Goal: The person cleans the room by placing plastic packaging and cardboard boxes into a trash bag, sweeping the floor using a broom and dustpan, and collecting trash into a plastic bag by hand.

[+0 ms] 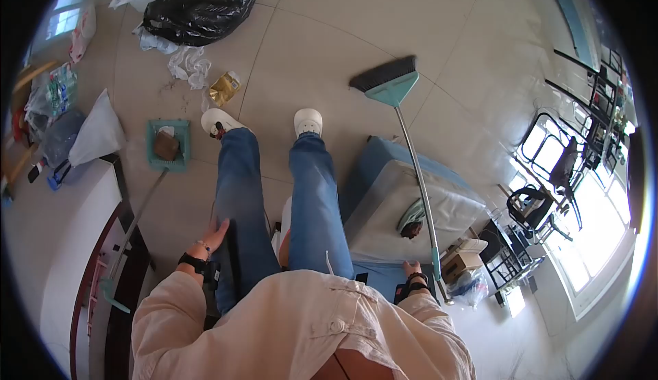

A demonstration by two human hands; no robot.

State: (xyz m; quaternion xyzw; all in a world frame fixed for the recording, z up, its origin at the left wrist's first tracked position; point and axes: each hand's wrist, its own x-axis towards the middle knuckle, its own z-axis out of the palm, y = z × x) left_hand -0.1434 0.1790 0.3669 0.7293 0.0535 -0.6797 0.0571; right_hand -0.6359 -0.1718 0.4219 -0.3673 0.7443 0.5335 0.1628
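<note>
My left hand [216,237] rests by my jeans at the thigh, its fingers apart and nothing in it. Beside the blue edge of the padded seat is my right hand [411,268], small in view, its fingers partly hidden; the broom handle passes close to its right. The broom [394,85] has dark bristles and a teal head, and its metal handle leans over the seat [411,202]. On the left, a teal long-handled dustpan [168,148] lies on the floor, with a brown piece of rubbish [165,145] and a white scrap in it.
A black bag [200,8], crumpled clear plastic [190,67] and a gold packet [224,88] lie on the floor ahead. White bags [98,133] stand by the cabinet [65,222] at left. At right are a cardboard box [460,260] and black chairs [531,205].
</note>
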